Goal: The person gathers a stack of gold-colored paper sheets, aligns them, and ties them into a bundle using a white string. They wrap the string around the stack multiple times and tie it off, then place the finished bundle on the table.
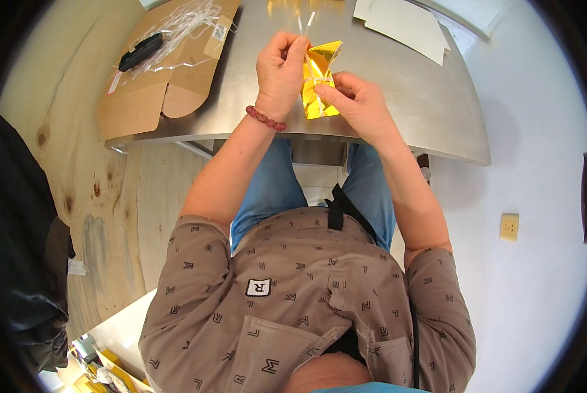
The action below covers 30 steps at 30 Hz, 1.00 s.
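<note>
A shiny gold foil packet (321, 62), with thin white ribbon (310, 23) crossed over its front, stands out above the near part of the metal table. My left hand (281, 71) is closed in a pinch on the ribbon at the packet's left upper edge, with ribbon ends sticking up past the fingers. On the packet's right side, my right hand (362, 105) grips the foil, thumb on the front near the ribbon crossing and fingers partly behind. The packet hides some fingertips.
On the table's left lies flattened brown cardboard (136, 105) with tangled clear-white strips (192, 29) and a black object (141, 52). White sheets (408, 26) lie at the far right. Gold material (293, 6) shows at the far edge. The steel table (424, 105) ends before my knees.
</note>
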### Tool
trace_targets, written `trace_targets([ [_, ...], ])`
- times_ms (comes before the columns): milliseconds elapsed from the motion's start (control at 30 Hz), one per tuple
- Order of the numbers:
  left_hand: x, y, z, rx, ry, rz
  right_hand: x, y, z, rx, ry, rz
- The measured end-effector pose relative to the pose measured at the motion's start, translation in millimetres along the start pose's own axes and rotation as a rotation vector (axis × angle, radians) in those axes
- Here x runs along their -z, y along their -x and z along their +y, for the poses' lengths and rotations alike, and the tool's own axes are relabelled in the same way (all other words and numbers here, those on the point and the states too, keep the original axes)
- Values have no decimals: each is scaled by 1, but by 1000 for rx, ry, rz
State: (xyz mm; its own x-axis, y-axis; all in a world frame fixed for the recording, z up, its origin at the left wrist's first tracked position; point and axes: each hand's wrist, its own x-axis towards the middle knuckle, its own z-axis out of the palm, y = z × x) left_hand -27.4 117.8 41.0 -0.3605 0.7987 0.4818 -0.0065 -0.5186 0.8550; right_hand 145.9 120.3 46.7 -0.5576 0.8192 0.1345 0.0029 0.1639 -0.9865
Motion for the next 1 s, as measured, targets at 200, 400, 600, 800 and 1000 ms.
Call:
trace_targets([
  [200,-2,-3,-6,-120,-81,216,-4,9,6,-1,-78,229],
  [400,-5,-5,-8,-108,-32,230,-10,8,11,-16,-339,209],
  [600,-4,-8,-26,184,235,307,-18,15,23,81,-160,290],
  [800,-15,-8,-24,280,374,373,-28,19,29,233,-59,338],
  [1000,-19,-8,12,-111,85,263,0,17,-13,190,152,227],
])
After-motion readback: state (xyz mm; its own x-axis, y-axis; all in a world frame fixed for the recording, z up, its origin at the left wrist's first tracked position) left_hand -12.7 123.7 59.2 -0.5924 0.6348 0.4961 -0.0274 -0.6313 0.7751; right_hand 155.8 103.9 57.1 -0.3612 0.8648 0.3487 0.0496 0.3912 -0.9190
